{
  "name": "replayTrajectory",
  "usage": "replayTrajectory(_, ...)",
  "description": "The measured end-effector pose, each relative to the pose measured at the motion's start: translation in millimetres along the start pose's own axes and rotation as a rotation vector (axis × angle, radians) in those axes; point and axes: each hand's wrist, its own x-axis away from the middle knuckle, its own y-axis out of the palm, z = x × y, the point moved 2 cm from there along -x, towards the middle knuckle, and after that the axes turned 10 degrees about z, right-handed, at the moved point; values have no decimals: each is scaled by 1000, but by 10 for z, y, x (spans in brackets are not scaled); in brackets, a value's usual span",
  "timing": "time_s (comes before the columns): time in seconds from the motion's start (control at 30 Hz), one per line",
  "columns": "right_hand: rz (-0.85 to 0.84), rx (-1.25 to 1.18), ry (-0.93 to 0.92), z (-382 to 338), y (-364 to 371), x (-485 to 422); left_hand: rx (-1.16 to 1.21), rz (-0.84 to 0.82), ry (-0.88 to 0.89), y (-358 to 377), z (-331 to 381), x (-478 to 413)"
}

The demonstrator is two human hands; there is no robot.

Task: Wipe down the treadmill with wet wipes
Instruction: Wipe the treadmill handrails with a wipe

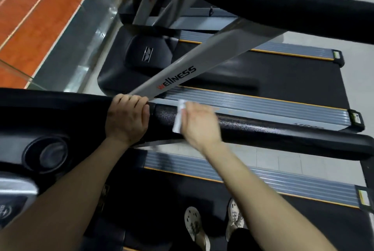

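I stand on a treadmill and look down at its black handrail (283,133), which runs from the console out to the right. My left hand (127,118) grips the rail where it joins the console, fingers curled over the top. Just to its right, my right hand (199,122) holds a folded white wet wipe (179,116) against the rail; the hand is blurred. The rail's surface to the right of the wipe shines wet.
A cup holder (47,154) sits in the console at the left. A grey upright marked "Wellness" (182,75) belongs to the neighbouring treadmill beyond the rail. My feet in pale clogs (195,228) stand on the black belt (303,220). An orange floor strip (40,11) lies far left.
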Motion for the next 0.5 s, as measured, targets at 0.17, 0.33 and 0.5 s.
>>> replayTrajectory(0.17,-145,-144,-92,-342,139,-270,-3,3,22,-25,0,-10)
replayTrajectory(0.33,-78,126,162,1460,-637,490,67,19,-14,-19,-4,-19)
replayTrajectory(0.5,-2,283,282,1561,-811,496,218,21,-78,-215,447,-81)
